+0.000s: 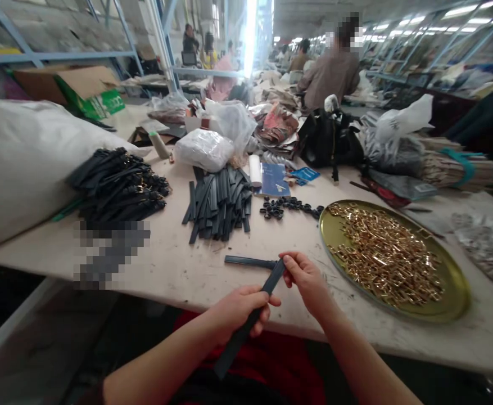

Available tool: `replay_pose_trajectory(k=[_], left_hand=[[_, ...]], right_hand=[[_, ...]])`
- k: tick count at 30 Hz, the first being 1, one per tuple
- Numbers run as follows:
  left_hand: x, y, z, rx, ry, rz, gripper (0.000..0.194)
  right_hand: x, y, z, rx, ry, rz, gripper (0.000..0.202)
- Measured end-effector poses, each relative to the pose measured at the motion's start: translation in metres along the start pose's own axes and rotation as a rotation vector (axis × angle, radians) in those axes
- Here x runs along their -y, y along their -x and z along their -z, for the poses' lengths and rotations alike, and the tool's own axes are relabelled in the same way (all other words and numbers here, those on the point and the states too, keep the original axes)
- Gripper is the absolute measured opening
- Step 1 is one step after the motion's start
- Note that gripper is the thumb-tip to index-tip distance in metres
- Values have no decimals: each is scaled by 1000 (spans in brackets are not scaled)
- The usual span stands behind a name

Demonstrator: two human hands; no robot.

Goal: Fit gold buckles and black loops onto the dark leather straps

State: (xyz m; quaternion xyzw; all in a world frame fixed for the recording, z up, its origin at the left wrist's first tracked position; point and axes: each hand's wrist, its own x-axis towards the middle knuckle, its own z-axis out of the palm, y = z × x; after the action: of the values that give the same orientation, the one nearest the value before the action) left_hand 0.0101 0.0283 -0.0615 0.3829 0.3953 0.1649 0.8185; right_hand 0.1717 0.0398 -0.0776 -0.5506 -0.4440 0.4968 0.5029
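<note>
So we've got a dark strap point(242, 334) in both hands at the near edge of the table point(179, 264), slanting up and away to the right. Our left hand point(242, 306) is closed around it near the middle, thumb on top, and the lower end sticks out past the table edge over our lap. Our right hand point(307, 278) is pinching the far end between thumb and fingers. Another dark strip point(248, 261) lies on the table with its right end right by that pinched end, and honestly we can't tell if the two are joined. Further back we see a heap of loose straps point(221, 202), and left of it a pile of straps with gold bits point(120, 183), next to a big white sack point(18, 163). Some little black loops point(274, 208) are scattered just right of the heap, in front of a blue booklet point(275, 183) and a white roll point(255, 170). Off to our right there's a round gold tray point(457, 295) loaded with shiny gold metal pieces point(385, 253).
</note>
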Motion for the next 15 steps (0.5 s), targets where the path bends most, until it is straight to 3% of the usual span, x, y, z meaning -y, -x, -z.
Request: replay_pose_trajectory(k=[6,10,15], left_hand=[[-5,-10,1,5,197,97,26],[-13,-14,6,-40,201,94,27],[-24,-17,12,-132,233,56,34]], right_hand=[[-3,-15,6,62,142,-19,29],[-5,-28,17,111,274,43,27],[-3,-82,51,-142,719,289,26]])
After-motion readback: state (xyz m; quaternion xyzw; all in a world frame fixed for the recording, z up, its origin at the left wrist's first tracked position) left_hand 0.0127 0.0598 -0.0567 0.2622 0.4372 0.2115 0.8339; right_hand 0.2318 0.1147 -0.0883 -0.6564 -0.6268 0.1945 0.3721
